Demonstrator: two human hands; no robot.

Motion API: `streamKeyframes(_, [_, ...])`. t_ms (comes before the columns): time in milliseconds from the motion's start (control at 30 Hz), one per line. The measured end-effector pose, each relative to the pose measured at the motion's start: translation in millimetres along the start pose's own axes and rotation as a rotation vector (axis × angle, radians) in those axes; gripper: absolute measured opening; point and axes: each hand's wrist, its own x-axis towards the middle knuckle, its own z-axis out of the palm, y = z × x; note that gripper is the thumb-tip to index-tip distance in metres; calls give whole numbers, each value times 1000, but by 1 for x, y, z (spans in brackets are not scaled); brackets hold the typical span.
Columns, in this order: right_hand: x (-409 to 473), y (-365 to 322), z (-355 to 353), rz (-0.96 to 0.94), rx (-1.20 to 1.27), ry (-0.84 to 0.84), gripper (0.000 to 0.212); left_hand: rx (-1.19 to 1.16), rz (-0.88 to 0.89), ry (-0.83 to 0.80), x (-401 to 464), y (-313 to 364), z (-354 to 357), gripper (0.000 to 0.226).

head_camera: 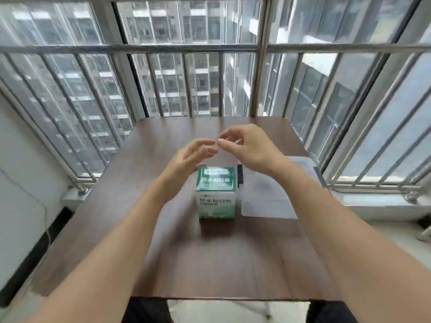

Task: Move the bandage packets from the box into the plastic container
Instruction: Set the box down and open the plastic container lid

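Hands hover above the bandage box [215, 193], which stands upright near the middle of the brown wooden bench [163, 241]. The left hand [192, 157] is open with fingers loosely spread and empty; the right hand [245, 148] has its thumb and forefinger curled toward each other, nearly meeting the left fingertips, and I can see nothing pinched between them, though blur makes that uncertain. Neither hand touches the box.

The box is green and white with Chinese print, and its top looks closed. No bandage packets are visible, so presumably they are inside. Just right of the box lies the clear plastic container [268, 197], flat and pale, partly hidden under the right forearm; a small dark object [239, 174] stands between the two, too blurred to identify.

My reading is that the task is at its opening step: the box has yet to be opened. The next move likely calls for bringing both hands down, steadying the box with one and lifting its top flap with the other.

The bench sits in a bay of barred windows [186, 78] looking out on tall apartment blocks [200, 24], with a pale sill on either side.
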Motion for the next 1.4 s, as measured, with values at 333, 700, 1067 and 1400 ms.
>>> streamKeyframes(333, [-55,-4,29,-74,-52,-15,34,77,164,193,-38,-60,25,86])
streamKeyframes(700, [19,9,41,-14,-119,50,48,282,236,464,25,-54,12,115])
streamKeyframes(1067, [50,6,44,-130,-114,-55,47,623,458,656,28,-62,-7,95])
streamKeyframes(1400, [58,3,16,-177,-166,-212,47,675,463,552,30,-62,-5,102])
